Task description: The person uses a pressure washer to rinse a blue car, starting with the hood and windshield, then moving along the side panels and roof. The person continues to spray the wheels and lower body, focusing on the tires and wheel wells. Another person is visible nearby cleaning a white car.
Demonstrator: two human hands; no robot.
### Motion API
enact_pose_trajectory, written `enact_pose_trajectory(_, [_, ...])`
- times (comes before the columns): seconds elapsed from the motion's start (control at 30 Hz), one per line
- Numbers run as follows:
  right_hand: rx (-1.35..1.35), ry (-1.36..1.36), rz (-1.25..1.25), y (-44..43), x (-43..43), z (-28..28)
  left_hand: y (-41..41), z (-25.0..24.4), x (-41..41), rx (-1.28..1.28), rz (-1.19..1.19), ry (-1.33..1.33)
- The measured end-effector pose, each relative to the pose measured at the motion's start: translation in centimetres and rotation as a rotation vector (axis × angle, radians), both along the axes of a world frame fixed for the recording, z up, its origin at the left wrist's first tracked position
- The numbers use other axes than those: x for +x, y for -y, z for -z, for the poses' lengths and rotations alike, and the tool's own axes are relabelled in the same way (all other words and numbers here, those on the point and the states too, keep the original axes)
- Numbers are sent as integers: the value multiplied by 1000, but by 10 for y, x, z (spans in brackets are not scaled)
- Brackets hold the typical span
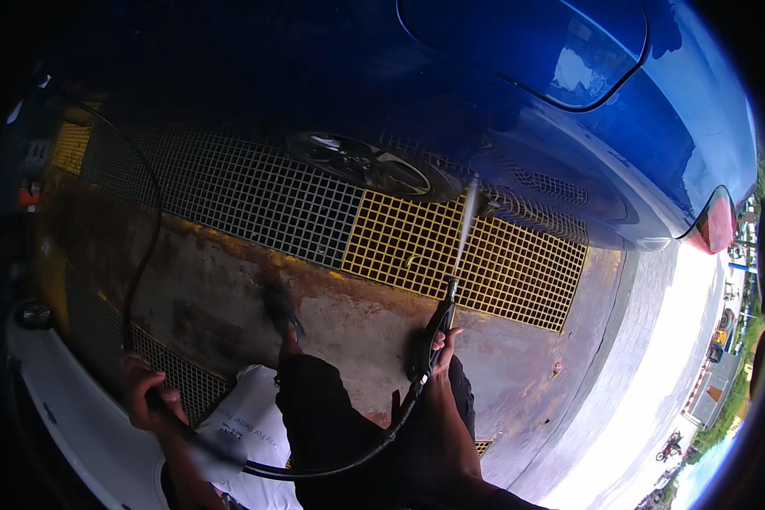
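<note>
My right hand (443,350) is closed around the handle of a black spray gun (447,312), whose metal nozzle points up the picture. A white jet of water (467,220) leaves it and reaches the lower side of a blue car (516,140), just beside the car's wheel (382,166). A black hose (357,464) runs from the gun's handle, curves below and passes through my left hand (150,392), whose fingers are curled around it. From there the hose climbs along the left side of the view.
Grey floor grating (261,204) and yellow floor grating (516,261) lie beside and under the blue car. A white car (89,421) stands at lower left. Near my legs is white cloth (248,433) bearing writing. A motorcycle (669,446) stands far off at right.
</note>
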State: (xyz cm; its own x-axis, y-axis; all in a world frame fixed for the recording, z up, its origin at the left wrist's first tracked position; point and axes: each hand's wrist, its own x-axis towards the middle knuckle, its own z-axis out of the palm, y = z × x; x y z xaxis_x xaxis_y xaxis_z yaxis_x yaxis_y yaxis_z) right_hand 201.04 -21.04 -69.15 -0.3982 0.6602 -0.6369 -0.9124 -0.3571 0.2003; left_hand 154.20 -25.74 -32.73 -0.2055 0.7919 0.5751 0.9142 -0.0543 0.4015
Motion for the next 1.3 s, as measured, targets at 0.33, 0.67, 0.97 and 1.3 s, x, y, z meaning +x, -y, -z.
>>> enact_pose_trajectory(0.33, [442,-436,-107,-195,24,105,38,114,176,7,17,-153])
enact_pose_trajectory(0.67, [1014,-458,-319,-339,-3,128,51,290,221,-12,23,-129])
enact_pose_trajectory(0.97, [954,-76,-416,-353,-17,74,71,332,240,10,-95,-176])
enact_pose_trajectory(1.3, [1114,310,-554,-351,-27,15,86,335,253,-169,-204,-245])
